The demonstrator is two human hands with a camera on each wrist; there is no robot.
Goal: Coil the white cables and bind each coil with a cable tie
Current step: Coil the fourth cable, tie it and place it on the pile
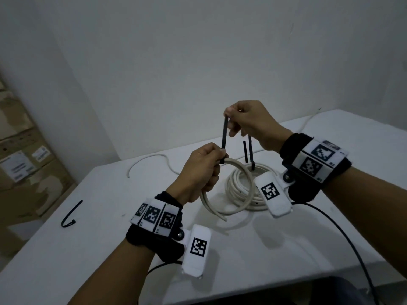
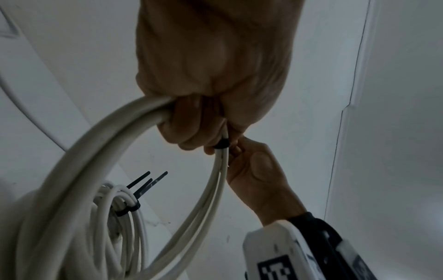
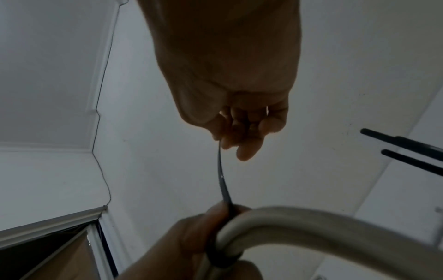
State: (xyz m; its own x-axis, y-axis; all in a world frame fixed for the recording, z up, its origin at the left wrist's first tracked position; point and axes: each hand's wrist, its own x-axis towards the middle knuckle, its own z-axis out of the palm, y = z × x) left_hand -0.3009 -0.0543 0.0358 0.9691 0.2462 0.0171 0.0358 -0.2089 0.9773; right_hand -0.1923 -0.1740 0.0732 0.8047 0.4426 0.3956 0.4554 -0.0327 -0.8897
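Note:
My left hand [image 1: 206, 164] grips a small coil of white cable [image 1: 237, 194] held above the table, fingers curled round its top [image 2: 191, 123]. A black cable tie [image 1: 224, 137] is looped round the coil beside that hand. Its free tail rises straight up, and my right hand [image 1: 235, 119] pinches the tail's end between thumb and fingers [image 3: 237, 136]. In the right wrist view the tie [image 3: 223, 180] runs taut from the fingers down to its loop on the coil [image 3: 311, 225]. A larger white coil [image 1: 240, 186] lies on the table behind, bound by black ties with tails standing up [image 1: 250, 150].
A spare black cable tie [image 1: 70, 214] lies bent on the white table [image 1: 110, 249] at the left. A loose white cable [image 1: 149, 159] curves along the table's far side. Cardboard boxes [image 1: 26, 164] stand left of the table. A black wire [image 1: 343, 236] trails from my right wrist.

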